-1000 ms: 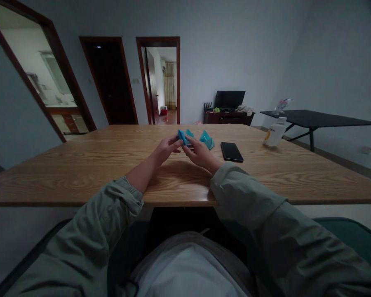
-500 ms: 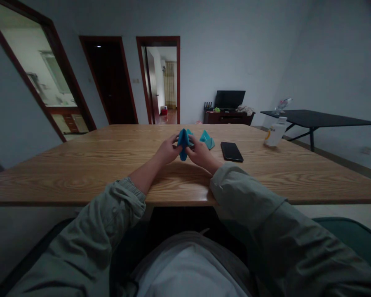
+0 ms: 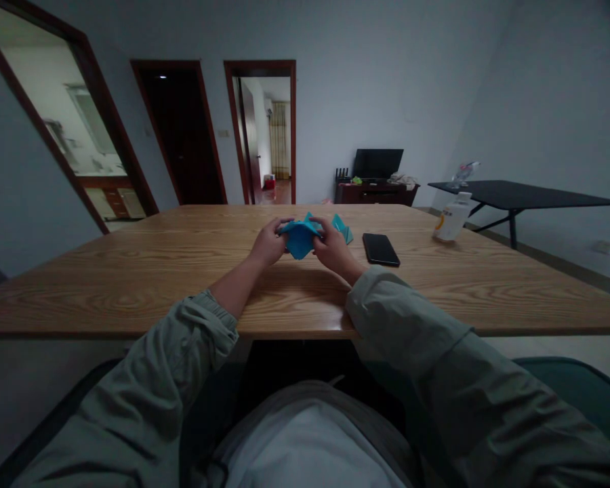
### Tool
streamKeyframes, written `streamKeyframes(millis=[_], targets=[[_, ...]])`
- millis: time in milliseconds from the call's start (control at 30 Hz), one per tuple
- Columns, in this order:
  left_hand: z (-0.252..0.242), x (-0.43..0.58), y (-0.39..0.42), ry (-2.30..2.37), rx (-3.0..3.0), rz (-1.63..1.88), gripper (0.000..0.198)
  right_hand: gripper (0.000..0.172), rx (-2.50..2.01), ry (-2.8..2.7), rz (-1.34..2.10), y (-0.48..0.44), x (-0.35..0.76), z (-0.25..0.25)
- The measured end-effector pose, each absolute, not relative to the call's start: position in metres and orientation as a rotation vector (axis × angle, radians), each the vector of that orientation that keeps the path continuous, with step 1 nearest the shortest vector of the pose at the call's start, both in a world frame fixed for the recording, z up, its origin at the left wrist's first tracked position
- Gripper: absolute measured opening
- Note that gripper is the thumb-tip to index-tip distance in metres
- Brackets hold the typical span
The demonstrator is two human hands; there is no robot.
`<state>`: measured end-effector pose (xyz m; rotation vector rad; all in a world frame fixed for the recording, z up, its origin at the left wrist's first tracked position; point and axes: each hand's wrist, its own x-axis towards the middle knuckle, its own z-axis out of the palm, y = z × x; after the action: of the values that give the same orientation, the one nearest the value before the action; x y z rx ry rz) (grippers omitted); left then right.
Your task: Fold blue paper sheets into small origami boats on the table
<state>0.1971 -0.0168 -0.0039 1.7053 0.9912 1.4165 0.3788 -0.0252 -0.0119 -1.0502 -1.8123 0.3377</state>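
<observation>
On the table (image 3: 132,291), both hands (image 3: 269,245) holding folded blue paper (image 3: 299,240), white bottle (image 3: 452,218) beyond

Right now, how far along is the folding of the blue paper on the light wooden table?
Done: a folded blue paper piece stands beyond the right hand. In hand: the left hand and it hold another blue piece. Left: its remaining folds cannot be told.

Fingers (image 3: 324,234) cover most of the blue folded paper (image 3: 299,242), so the creases are hard to see; the teal piece (image 3: 342,230) behind looks half hidden, I think.
</observation>
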Motion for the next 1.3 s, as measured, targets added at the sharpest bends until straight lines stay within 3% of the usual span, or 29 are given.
streamKeyframes(millis=[533,767,867,1033,1200,1300], targets=[[0.005,0.185,-0.027,0.657,1.344,1.127,0.063,0.045,-0.803,-1.634,0.835,-0.024,0.379,-0.007],[0.004,0.186,-0.024,0.595,1.292,1.123,0.046,0.037,-0.766,-1.553,0.988,-0.026,0.382,-0.004],[0.0,0.188,-0.022,0.683,1.375,1.171,0.058,0.038,-0.792,-1.602,0.907,-0.026,0.381,-0.005],[-0.003,0.187,-0.018,0.777,1.481,1.184,0.089,0.06,-0.773,-1.631,0.857,-0.022,0.38,-0.009],[-0.007,0.185,-0.011,0.893,1.594,1.119,0.065,0.047,-0.791,-1.714,0.706,-0.014,0.382,-0.012],[-0.01,0.184,-0.006,0.908,1.642,1.105,0.062,0.037,-0.786,-1.749,0.668,-0.012,0.382,-0.013]])
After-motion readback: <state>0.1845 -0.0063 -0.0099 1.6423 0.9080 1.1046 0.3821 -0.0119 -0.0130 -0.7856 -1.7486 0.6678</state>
